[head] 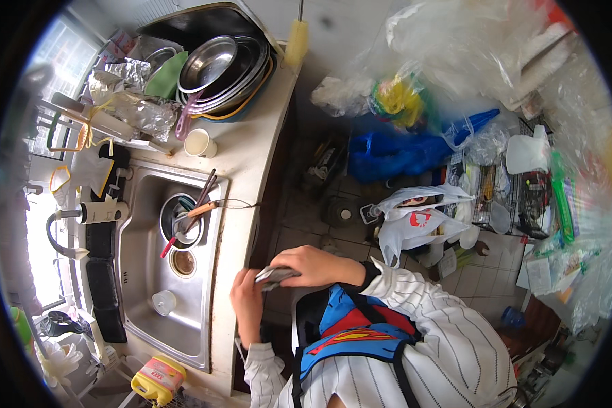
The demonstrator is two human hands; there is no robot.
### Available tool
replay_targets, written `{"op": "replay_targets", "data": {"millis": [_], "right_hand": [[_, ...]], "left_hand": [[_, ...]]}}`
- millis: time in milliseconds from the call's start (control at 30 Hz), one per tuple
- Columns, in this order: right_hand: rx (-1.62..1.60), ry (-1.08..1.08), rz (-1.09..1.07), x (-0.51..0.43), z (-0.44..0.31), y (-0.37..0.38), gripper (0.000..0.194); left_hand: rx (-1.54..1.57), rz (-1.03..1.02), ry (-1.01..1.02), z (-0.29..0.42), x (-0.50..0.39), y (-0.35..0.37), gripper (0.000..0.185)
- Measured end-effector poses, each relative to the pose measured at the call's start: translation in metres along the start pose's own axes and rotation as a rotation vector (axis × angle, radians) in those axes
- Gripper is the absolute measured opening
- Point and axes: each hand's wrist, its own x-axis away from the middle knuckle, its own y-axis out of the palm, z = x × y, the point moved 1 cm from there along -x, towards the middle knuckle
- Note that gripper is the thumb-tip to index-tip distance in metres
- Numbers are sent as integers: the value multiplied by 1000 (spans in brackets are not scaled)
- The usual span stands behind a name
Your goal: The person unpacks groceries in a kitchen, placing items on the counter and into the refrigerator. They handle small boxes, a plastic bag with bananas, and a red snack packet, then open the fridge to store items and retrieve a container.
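Note:
My left hand (247, 301) and my right hand (313, 265) meet just past the front edge of the counter. Between them is a small, flat grey bundle (278, 276), possibly a folded cloth; its material cannot be told. Fingers of both hands pinch it and cover part of it. Left of my hands lies the stainless steel sink (150, 306). In it a metal bowl (166, 224) holds utensils, among them a wooden handle (202, 209) and a red handle (168, 247). A small clear cup (163, 303) lies on the sink floor, near the drain (183, 262).
A paper cup (200, 143) stands on the counter (245, 148) beyond the sink, before stacked metal basins (224, 66). The faucet (76, 217) rises at the left. A yellow jug (158, 380) sits at the near end. Plastic bags (423, 217) and wire racks crowd the right.

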Motion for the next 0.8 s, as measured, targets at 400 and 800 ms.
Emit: {"op": "replay_targets", "data": {"millis": [400,800], "right_hand": [[-248,76,-56,-100,-13,81,47],[-305,303,-378,-178,-35,254,61]], "left_hand": [[1035,925,-475,-62,54,-23,38],[975,721,-732,-203,157,-75,25]]}}
